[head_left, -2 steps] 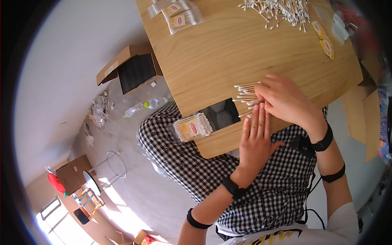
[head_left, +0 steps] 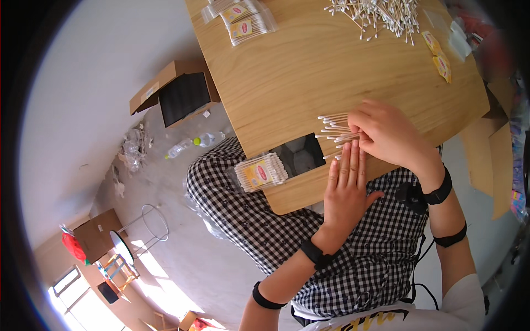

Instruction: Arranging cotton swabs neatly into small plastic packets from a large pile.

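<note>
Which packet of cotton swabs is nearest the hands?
The packet on the person's lap at the table's near edge, just left of the left hand. The other packets lie at the table's far corner.

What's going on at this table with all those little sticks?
A person sits at a wooden table, gathering a small bunch of cotton swabs near its front edge. The right hand covers one end of the bunch, while the left hand lies flat with fingers straight beside it. A filled clear packet of swabs rests at the table's edge by the lap. A loose heap of swabs and more packets lie at the far side.
</note>
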### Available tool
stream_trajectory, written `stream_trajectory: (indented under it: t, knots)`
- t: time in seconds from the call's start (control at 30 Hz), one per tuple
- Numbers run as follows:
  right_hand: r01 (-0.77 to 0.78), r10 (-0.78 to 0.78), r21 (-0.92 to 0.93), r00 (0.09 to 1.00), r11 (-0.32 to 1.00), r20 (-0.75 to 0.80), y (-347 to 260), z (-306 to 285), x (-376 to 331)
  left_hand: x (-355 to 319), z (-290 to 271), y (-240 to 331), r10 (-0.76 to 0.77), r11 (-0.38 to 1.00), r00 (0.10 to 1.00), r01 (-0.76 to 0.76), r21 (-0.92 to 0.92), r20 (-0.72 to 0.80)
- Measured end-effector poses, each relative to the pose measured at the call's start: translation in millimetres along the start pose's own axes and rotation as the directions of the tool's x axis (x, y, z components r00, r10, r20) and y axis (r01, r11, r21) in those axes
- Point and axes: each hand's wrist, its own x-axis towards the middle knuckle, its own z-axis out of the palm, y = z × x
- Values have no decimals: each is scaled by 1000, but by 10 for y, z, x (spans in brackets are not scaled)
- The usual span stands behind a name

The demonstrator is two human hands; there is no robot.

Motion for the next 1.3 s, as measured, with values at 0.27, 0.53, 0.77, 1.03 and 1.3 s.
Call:
stream_trajectory:
  t: [0.27, 0.53, 0.77, 1.03, 1.3]
  knots:
    - [-55, 59, 33, 990, 998, -125, 190, 0, 368, 30, -39, 18, 20, 1000, 1000, -20, 0, -1]
    - [21, 10, 146, 978, 989, -210, 167, 54, 353, 2, -30, -9, 3, 1000, 1000, -3, -1, -1]
    - [-19, 49, 72, 899, 997, -435, 199, 26, 361, -4, -24, -17, -1, 1000, 1000, 1, -2, 4]
    - [52, -15, 108, 946, 993, -324, 239, 101, 358, 15, -32, -4, 1, 1000, 1000, -1, -14, -2]
    - [66, -39, 129, 977, 989, -208, 180, 70, 203, 10, -32, -1, 1, 1000, 1000, -1, -5, 1]
